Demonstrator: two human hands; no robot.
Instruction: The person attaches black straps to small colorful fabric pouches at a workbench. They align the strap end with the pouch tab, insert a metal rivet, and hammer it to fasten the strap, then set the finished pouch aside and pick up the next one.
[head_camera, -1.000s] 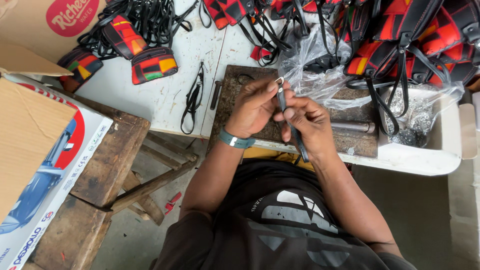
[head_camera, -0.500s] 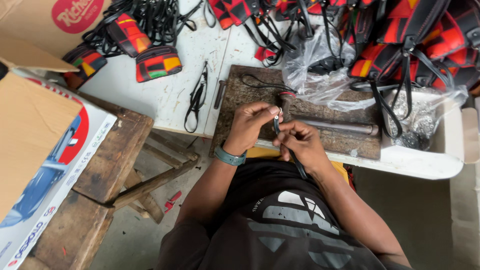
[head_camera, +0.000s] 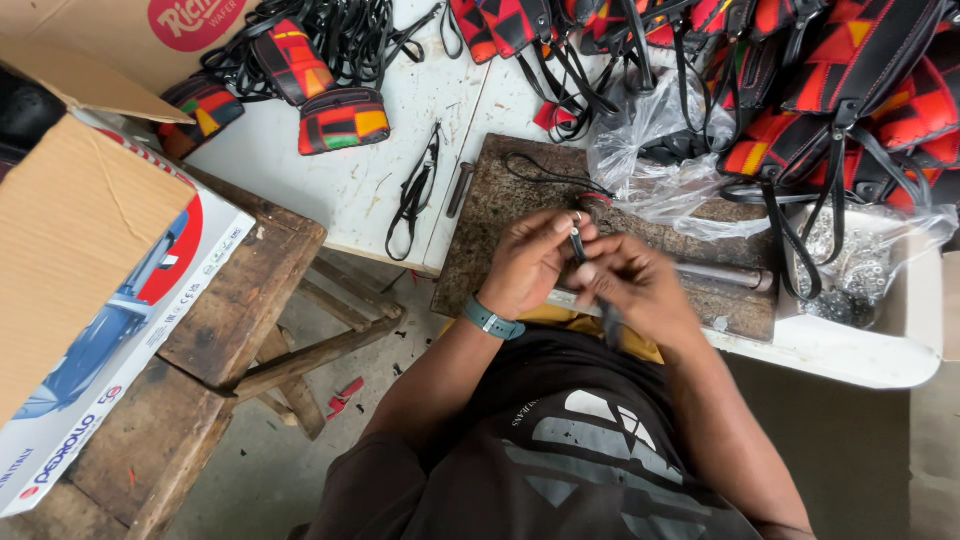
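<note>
Both hands work one narrow black leather strap over a dark stone slab.

Left hand (head_camera: 530, 262) and right hand (head_camera: 632, 285) each keep the grip clamped on the narrow black leather strap (head_camera: 577, 243), held above the dark stone slab (head_camera: 500, 215) on the white desk (head_camera: 370, 180); clear plastic bag (head_camera: 660, 150) at 1 o'clock.

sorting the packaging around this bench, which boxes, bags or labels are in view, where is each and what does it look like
Printed carton: left, on the wooden bench; flat white box with a red, blue and grey picture.
Brown cardboard flap: lying over that carton; plain.
Cardboard box: top left; tan, with a red oval label.
Clear plastic bags: crumpled, on the white table beyond the hands.
</note>
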